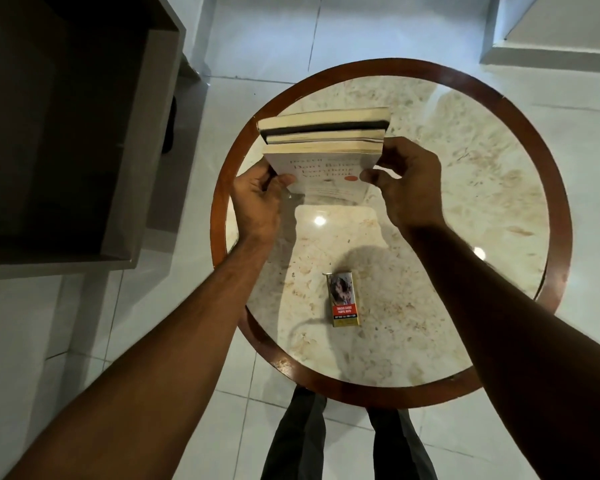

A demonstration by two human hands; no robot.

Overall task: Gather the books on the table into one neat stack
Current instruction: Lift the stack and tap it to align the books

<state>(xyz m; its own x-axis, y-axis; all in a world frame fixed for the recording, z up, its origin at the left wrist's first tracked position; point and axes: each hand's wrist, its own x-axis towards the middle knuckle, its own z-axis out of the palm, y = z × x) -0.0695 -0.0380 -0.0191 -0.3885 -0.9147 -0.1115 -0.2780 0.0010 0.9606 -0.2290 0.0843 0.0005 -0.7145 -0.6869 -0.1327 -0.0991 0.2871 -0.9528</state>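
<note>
Three books (323,140) are pressed together as one bundle and stand on edge, tilted toward me, over the far left part of the round marble table (413,140). Their page edges face up. The nearest book has a white cover with an orange dot (326,178). My left hand (257,199) grips the bundle's left side. My right hand (406,181) grips its right side, thumb on the white cover.
A small cigarette pack (343,299) lies on the table near me. The table has a brown wooden rim (219,209). A dark open cabinet (70,133) stands to the left on the white tiled floor. My legs show below the table's near edge.
</note>
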